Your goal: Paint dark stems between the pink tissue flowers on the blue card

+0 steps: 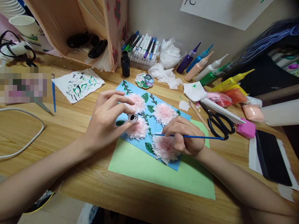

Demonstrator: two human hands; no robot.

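Between the thumb and a finger of my left hand (108, 116) is a small round cap (133, 118) with dark liquid inside. My right hand (184, 135) grips a thin blue paintbrush (203, 137), its tip at a painted vine on the blue card (140, 144). Pink paper flowers (165, 114) stand out from this card, among green leaves (149, 147) with dark outlines. Under the card lies a light green sheet (149, 175). My right hand covers part of the lower right flower (162, 149).
An uncapped black bottle (125, 65) and a flower-shaped palette (144, 81) stand behind the card. Squeeze paint bottles (198, 67), black scissors (218, 123) and a phone (272, 157) are at the right. Leftward lie a paint-stained tissue (80, 84) and another brush (54, 96).
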